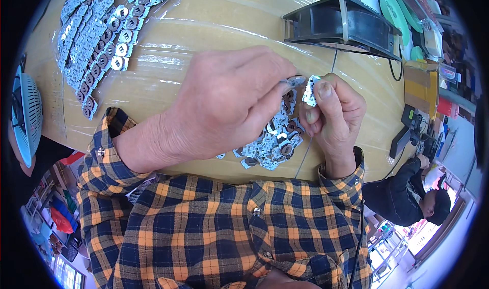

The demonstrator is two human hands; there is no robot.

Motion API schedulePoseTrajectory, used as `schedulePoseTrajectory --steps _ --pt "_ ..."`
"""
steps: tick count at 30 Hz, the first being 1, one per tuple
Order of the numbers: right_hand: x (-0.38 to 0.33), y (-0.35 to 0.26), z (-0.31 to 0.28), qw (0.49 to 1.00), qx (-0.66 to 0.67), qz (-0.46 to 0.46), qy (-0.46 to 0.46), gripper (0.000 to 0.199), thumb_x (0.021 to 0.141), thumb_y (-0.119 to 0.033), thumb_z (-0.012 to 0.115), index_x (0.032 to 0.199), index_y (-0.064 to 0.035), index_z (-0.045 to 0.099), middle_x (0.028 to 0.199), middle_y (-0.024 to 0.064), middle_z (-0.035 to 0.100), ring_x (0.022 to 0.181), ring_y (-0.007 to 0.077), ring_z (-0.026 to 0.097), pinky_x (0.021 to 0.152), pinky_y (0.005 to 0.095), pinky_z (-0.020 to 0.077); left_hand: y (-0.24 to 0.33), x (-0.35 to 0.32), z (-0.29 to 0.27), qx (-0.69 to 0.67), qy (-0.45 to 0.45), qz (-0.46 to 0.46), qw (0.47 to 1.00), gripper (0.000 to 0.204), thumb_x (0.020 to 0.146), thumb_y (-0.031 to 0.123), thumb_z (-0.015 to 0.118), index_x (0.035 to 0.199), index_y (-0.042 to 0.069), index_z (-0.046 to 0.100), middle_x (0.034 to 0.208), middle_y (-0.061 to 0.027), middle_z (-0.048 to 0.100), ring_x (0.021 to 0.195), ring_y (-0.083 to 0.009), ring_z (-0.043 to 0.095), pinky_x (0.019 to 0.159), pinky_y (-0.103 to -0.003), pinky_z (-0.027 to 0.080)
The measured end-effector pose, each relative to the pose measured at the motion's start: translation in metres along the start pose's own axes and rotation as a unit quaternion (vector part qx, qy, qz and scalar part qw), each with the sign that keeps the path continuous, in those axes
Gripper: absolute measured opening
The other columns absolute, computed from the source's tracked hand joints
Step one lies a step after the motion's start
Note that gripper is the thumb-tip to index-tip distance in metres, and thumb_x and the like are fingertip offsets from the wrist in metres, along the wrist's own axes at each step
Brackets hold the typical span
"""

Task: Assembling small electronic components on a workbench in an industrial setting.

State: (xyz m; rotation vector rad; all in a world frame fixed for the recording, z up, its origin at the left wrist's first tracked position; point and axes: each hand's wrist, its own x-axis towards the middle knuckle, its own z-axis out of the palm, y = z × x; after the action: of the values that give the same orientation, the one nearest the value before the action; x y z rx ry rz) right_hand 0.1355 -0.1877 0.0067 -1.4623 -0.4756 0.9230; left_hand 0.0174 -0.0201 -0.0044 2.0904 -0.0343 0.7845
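Note:
Between the thumb and fingers of my right hand, closed in a pinch, is a small white circuit board with dark parts on it. My left hand is also closed, pinching a small shiny metal disc that looks like a coin cell. The disc is close to the board's left edge; I cannot tell if they touch. Below both hands lies a loose pile of similar circuit boards, partly covered by my left hand. At the far left, rows of boards with round metal parts lie on clear plastic.
A black fan-like unit stands at the far right of the brown tabletop. Beyond it are green discs and a cardboard box. A blue basket is at the left edge. Another person is at the right.

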Motion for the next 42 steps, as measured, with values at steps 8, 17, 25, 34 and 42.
schedulePoseTrajectory --steps 8,17,25,34,42 --pt "0.001 -0.004 0.004 0.999 -0.046 0.000 -0.008 0.032 0.100 -0.018 0.051 0.073 -0.0020 0.051 0.057 0.0005 0.047 0.042 0.0040 0.037 0.039 0.0200 0.0302 -0.001 0.002 -0.010 0.043 -0.059 0.066 0.995 0.023 0.071 -0.008 0.067 0.093 -0.003 0.064 0.076 -0.0132 0.064 0.060 -0.0256 0.063 0.049 -0.031 0.047" --pt "0.001 -0.002 0.001 0.955 -0.236 -0.173 -0.049 0.030 0.097 -0.014 0.058 0.072 0.0026 0.062 0.059 0.0010 0.054 0.051 0.0058 0.046 0.046 0.0234 0.0343 0.005 0.007 -0.015 -0.076 -0.044 -0.061 0.994 0.012 0.082 -0.004 0.063 0.094 -0.002 0.065 0.074 -0.0083 0.063 0.060 -0.0144 0.061 0.053 -0.025 0.044" --pt "0.004 -0.006 -0.007 0.961 -0.197 -0.156 -0.111 0.026 0.095 -0.012 0.058 0.074 0.0019 0.061 0.059 0.0043 0.053 0.050 0.0112 0.049 0.047 0.0259 0.0355 0.007 0.007 -0.023 -0.140 -0.178 -0.162 0.961 0.010 0.083 0.001 0.063 0.092 0.000 0.067 0.070 -0.0061 0.063 0.058 -0.0099 0.058 0.051 -0.024 0.041" --pt "-0.006 -0.010 -0.005 0.992 -0.037 0.017 -0.117 0.031 0.100 -0.021 0.053 0.078 0.0002 0.059 0.056 0.0036 0.053 0.042 0.0080 0.041 0.041 0.0241 0.0334 0.013 0.011 -0.023 -0.379 -0.172 -0.326 0.849 0.012 0.090 0.004 0.064 0.098 -0.004 0.061 0.080 -0.0072 0.067 0.064 -0.0078 0.064 0.047 -0.016 0.043" --pt "0.001 -0.004 0.000 0.979 0.185 0.033 -0.081 0.035 0.104 -0.024 0.041 0.077 -0.0036 0.044 0.056 0.0038 0.046 0.037 0.0048 0.031 0.032 0.0201 0.0277 0.011 0.004 -0.007 -0.398 -0.064 -0.288 0.869 0.017 0.089 0.000 0.062 0.105 -0.004 0.062 0.085 -0.0068 0.067 0.072 -0.0089 0.066 0.052 -0.017 0.045"
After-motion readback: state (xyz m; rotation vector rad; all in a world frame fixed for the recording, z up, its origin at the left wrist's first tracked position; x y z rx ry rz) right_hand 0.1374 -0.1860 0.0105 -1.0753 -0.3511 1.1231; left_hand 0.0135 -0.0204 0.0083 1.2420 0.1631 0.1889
